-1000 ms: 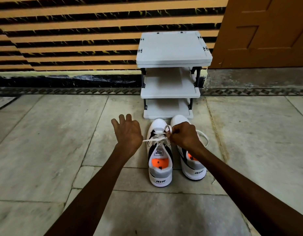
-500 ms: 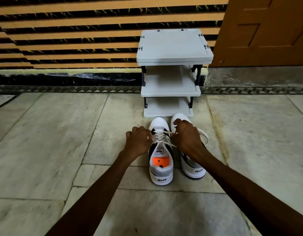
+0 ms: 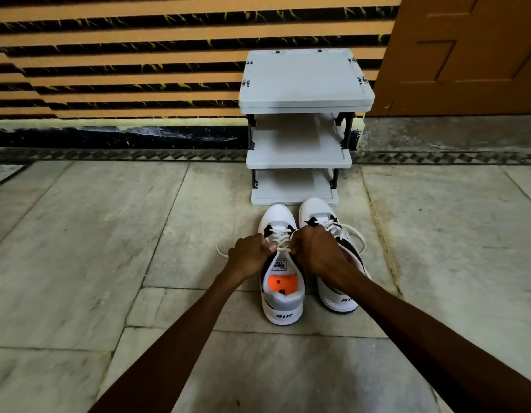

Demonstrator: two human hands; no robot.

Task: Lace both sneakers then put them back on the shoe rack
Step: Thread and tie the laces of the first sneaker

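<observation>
Two white sneakers with black panels stand side by side on the floor, toes toward the rack. The left sneaker [image 3: 283, 296] shows an orange insole. Over its tongue my left hand [image 3: 249, 253] and my right hand [image 3: 313, 248] are both closed on its white lace [image 3: 280, 235]. One loose lace end trails out to the left of my left hand. The right sneaker [image 3: 332, 222] is partly hidden under my right wrist, with lace loops hanging off its right side. The grey three-shelf shoe rack [image 3: 306, 105] stands just beyond the toes, its shelves bare.
The rack backs onto an orange and black striped wall [image 3: 124, 61]. A brown wooden door [image 3: 472, 55] is at the upper right. Pale stone floor tiles [image 3: 79, 248] spread to both sides of the sneakers.
My left hand went from open and raised to closed on the lace. Both hands have drawn together over the left sneaker's tongue.
</observation>
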